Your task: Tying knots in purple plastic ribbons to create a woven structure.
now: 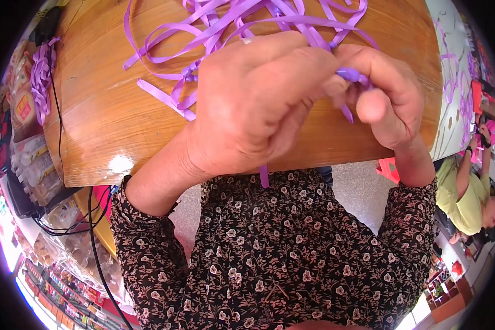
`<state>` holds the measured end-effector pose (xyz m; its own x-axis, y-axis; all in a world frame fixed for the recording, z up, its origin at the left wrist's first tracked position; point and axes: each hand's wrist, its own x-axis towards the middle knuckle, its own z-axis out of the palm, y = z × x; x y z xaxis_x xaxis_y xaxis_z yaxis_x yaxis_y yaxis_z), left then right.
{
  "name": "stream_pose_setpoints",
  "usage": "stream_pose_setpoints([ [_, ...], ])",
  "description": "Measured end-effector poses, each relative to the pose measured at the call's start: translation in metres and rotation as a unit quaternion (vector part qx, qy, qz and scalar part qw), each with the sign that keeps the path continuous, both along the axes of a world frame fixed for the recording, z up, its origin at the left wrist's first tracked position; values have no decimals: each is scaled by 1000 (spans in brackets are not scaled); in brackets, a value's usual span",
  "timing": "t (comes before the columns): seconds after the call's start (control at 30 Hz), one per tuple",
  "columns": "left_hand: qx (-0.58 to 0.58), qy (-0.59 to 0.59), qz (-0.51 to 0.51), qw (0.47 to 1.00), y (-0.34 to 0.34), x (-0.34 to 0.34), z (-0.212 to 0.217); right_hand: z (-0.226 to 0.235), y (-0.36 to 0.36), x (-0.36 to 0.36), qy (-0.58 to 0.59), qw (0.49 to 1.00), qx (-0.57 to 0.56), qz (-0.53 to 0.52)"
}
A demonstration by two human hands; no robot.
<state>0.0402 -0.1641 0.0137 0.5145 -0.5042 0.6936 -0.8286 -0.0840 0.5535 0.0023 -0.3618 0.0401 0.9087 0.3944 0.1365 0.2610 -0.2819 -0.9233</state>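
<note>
Both my hands meet above the front part of the wooden table. The fingers of my left hand (253,102) are closed round a purple ribbon, and a short end of ribbon (264,177) hangs below the palm over the table edge. My right hand (393,91) has its fingers curled in a pinch at a small purple plastic fitting (349,73), joined to ribbon. A cut ribbon tip (347,113) shows under the fitting. The left fingertips reach the fitting's near side; my hand hides part of the grip. Behind them lies a loose pile of purple ribbons (220,30) with small plastic fittings (188,73).
A bundle of purple ribbons (41,82) hangs at the table's left edge, beside a black cable (59,121) and plastic-wrapped packages (36,165). Right of the wooden table (110,126), a white surface (445,33) carries more ribbons. A person in yellow-green (465,195) sits there.
</note>
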Motion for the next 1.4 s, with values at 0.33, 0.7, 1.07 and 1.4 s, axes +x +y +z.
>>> stream_pose_setpoints([
  [0.33,22,49,-4,999,2,-2,9,0,3,5,-236,971,-47,-12],
  [0.7,4,-6,20,1000,0,0,3,-3,0,13,-404,902,-151,21],
  [1.07,28,-13,-27,999,2,0,5,1,1,5,-376,918,-125,17],
  [1.4,23,-102,-20,994,2,-4,1,8,8,-7,-209,973,-101,8],
])
